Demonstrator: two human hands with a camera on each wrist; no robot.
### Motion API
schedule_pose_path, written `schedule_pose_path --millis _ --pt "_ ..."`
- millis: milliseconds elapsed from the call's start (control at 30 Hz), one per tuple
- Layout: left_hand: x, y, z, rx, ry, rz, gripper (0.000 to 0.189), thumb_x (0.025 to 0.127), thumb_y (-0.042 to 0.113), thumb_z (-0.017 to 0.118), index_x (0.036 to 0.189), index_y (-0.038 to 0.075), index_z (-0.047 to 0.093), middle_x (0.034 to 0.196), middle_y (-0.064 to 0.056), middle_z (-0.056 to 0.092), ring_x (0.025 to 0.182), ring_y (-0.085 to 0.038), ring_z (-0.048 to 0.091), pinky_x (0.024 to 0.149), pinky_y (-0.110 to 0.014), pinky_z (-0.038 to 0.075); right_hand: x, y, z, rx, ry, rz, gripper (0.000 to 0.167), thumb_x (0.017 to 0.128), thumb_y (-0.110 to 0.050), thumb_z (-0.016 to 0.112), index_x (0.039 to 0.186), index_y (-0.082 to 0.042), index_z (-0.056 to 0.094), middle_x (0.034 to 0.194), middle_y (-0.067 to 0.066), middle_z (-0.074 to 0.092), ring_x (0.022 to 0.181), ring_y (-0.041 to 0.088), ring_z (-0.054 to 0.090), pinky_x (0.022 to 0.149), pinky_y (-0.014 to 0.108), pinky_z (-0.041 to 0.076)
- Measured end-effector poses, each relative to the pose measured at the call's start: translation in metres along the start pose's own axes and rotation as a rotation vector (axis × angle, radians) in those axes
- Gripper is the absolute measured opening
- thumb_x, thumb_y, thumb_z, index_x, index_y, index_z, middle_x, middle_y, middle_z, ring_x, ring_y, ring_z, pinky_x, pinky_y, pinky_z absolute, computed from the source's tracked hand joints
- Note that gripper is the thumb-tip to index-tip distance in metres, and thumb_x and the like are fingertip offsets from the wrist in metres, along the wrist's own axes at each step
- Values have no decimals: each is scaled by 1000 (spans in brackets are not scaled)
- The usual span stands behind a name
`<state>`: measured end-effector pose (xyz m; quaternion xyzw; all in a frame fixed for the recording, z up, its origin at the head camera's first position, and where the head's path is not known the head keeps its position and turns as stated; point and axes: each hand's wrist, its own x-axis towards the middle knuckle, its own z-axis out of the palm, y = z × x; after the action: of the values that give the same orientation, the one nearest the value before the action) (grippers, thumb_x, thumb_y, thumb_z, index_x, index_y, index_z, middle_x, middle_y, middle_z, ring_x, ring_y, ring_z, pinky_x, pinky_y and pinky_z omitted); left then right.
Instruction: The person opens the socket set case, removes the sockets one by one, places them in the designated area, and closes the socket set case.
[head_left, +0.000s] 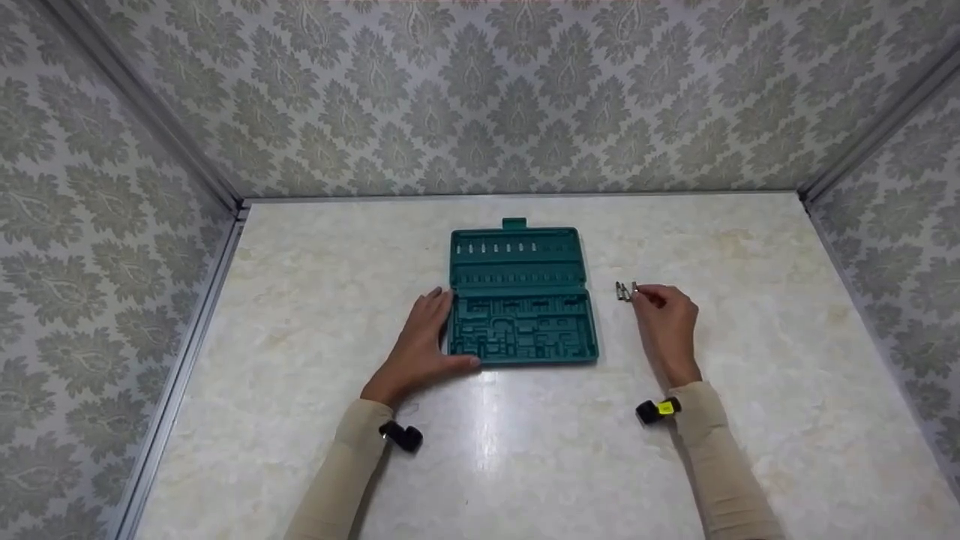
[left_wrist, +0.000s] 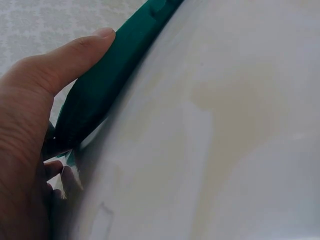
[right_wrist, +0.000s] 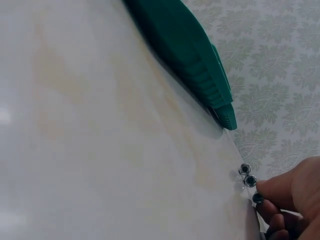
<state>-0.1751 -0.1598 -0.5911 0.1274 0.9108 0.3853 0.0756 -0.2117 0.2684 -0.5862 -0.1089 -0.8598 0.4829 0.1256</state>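
Observation:
A green plastic tool case (head_left: pixel 525 360) lies unfolded on the table, with a row of small bits (head_left: pixel 496 248) in its upper half and bare moulded slots in its lower half. My left hand (head_left: pixel 427 341) rests against the lower half's left corner, thumb straight along the front edge and fingers along the left side. Right of the case, my right hand (head_left: pixel 669 319) pinches a small metal socket (right_wrist: pixel 258 198) between thumb and fingers. Two more shiny sockets (right_wrist: pixel 251 181) stand close beside it. The right hand's other fingers are curled in.
The pale marbled table (head_left: pixel 300 262) surrounds the case. Patterned walls (head_left: pixel 472 97) rise at the back and both sides, with metal strips (head_left: pixel 172 367) along the left edge. The case's latch tab (head_left: pixel 514 223) points toward the back wall.

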Motion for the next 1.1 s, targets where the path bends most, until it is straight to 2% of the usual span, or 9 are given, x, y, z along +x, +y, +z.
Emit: schedule_pose_path --millis 300,600,833,933,1033,1100 --pt "-1 1 0 -27 3 -18 136 75 81 85 179 30 13 186 4 9 171 -27 -4 135 -60 11 2 -2 2 -10 10 12 22 107 -19 72 119 -3 82 109 12 74 93 25 63 81 35 50" --pt "-2 -1 1 -35 1 -31 135 75 84 84 178 34 12 185 6 7 171 -26 -5 135 -61 11 3 -1 4 -9 11 -6 22 108 -18 72 120 -3 82 109 13 74 94 24 62 82 34 49" --pt "-1 -2 -3 5 17 46 136 78 80 83 179 21 14 185 -6 12 171 -30 0 136 -56 8 0 -2 2 43 12 6 29 109 -27 70 124 -4 81 112 11 75 97 23 65 82 31 53" --pt "-1 -1 -2 -8 10 33 135 78 79 84 179 23 14 185 -4 11 171 -29 -1 136 -56 8 0 -4 -2 66 55 25 32 111 -31 68 125 -6 81 113 9 76 98 19 65 84 27 53" --pt "-1 0 -2 -22 4 12 135 77 79 85 179 26 14 186 -1 10 171 -27 -2 136 -57 9 0 -9 -5 96 96 -9 30 111 -27 69 123 -3 82 111 13 77 95 17 65 83 24 51" --pt "-2 1 -2 -26 5 2 135 77 78 85 179 27 14 186 1 9 171 -27 -3 136 -58 9 1 -15 -6 97 93 -57 27 110 -23 70 121 -1 82 111 15 78 93 14 65 81 22 50"
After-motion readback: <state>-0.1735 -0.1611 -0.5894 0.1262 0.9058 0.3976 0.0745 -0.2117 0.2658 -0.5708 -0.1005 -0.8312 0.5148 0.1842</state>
